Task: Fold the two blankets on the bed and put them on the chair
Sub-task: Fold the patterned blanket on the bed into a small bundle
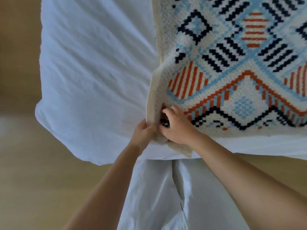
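Note:
A knitted blanket (pixel 232 67) with a cream ground and blue, navy and orange geometric patterns lies spread over the right part of the white-sheeted bed (pixel 93 77). Both my hands meet at its near left corner. My left hand (pixel 142 131) grips the cream border from the left side. My right hand (pixel 176 125) pinches the bunched fabric just beside it, fingers curled into the folds. The corner's tip hangs slightly over the bed's near edge. A second blanket and the chair are out of view.
The bed's white sheet covers the left and near parts of the mattress. Tan wooden floor (pixel 33 180) runs along the left and below the bed. My white clothing (pixel 157 196) fills the bottom centre.

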### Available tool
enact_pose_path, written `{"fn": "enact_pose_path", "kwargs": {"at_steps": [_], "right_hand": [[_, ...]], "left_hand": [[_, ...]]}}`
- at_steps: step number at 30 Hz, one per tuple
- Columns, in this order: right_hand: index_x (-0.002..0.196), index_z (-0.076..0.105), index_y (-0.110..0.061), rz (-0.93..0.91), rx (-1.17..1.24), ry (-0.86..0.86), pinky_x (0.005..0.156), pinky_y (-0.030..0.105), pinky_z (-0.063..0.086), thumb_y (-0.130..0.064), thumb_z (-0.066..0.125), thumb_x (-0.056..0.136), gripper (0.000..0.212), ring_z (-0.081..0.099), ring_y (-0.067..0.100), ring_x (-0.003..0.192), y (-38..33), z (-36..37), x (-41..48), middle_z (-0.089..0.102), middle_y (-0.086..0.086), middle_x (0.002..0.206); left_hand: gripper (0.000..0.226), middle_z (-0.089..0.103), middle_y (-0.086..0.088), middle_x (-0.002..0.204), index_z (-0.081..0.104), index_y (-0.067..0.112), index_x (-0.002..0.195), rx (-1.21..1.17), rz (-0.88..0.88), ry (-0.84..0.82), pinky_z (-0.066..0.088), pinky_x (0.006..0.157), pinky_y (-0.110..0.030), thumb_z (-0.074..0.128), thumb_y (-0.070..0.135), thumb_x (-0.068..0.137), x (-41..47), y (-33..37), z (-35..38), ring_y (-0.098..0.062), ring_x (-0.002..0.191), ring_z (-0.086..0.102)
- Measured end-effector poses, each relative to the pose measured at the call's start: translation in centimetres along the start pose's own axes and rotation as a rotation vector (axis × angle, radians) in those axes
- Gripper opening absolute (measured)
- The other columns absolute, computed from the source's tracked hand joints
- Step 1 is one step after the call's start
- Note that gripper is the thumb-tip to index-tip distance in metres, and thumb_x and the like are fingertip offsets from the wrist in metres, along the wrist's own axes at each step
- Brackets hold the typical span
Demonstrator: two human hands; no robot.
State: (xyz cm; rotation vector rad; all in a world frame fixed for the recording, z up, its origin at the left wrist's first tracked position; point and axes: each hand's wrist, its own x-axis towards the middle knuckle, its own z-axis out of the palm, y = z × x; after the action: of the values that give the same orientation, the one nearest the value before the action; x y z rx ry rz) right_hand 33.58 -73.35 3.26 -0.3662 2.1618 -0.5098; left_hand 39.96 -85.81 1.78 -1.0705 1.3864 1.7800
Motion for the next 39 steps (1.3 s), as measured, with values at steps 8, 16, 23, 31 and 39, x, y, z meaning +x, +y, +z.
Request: {"fn": "enact_pose_path", "kwargs": {"at_steps": [8,16,23,31,39], "right_hand": [[0.120,0.048,-0.004,-0.120,-0.126,0.075,0.096,0.037,0.036,-0.030,0.052,0.089,0.041,0.037,0.028,0.116,0.2,2.9,-1.6,0.044,0.012,0.122],[0.113,0.050,-0.005,-0.182,-0.307,0.088,0.088,0.038,0.039,-0.029,0.051,0.088,0.034,0.040,0.029,0.111,-0.3,5.4,-2.2,0.043,0.011,0.121],[0.101,0.055,-0.002,-0.140,0.059,0.447,0.074,0.029,0.039,-0.015,0.048,0.091,0.018,0.047,0.022,0.094,-2.9,-3.2,2.5,0.049,0.008,0.108],[0.108,0.053,0.001,0.086,0.049,0.483,0.072,0.031,0.042,-0.026,0.052,0.092,0.032,0.054,0.028,0.097,-3.7,-10.3,13.3,0.054,0.016,0.109],[0.081,0.056,-0.010,0.211,-0.027,0.424,0.045,0.023,0.028,-0.022,0.042,0.092,0.022,0.048,0.018,0.056,-4.6,-11.0,18.9,0.057,0.005,0.069]], "left_hand": [[0.015,0.058,-0.002,0.063,0.061,0.014,0.075,0.114,0.068,0.180,0.044,0.050,-0.022,0.062,0.021,0.088,-2.1,-2.4,-2.1,-0.017,0.056,0.054],[0.017,0.054,0.006,0.075,0.053,0.021,0.081,1.123,0.090,0.339,0.039,0.061,-0.028,0.054,0.038,0.084,-2.5,-3.3,-3.9,-0.023,0.080,0.057],[0.028,0.056,0.004,0.096,0.057,0.016,0.111,0.702,0.350,0.483,0.039,0.067,-0.027,0.054,0.027,0.086,1.3,5.7,-0.9,-0.016,0.081,0.053],[0.026,0.059,-0.001,0.083,0.060,0.010,0.094,0.547,0.438,0.399,0.040,0.062,-0.024,0.049,0.035,0.093,12.0,19.4,0.7,-0.020,0.077,0.056],[0.034,0.045,0.003,0.059,0.041,0.018,0.060,0.618,0.452,0.346,0.035,0.051,-0.026,0.058,0.026,0.088,16.4,25.7,-1.1,-0.016,0.058,0.045]]}}
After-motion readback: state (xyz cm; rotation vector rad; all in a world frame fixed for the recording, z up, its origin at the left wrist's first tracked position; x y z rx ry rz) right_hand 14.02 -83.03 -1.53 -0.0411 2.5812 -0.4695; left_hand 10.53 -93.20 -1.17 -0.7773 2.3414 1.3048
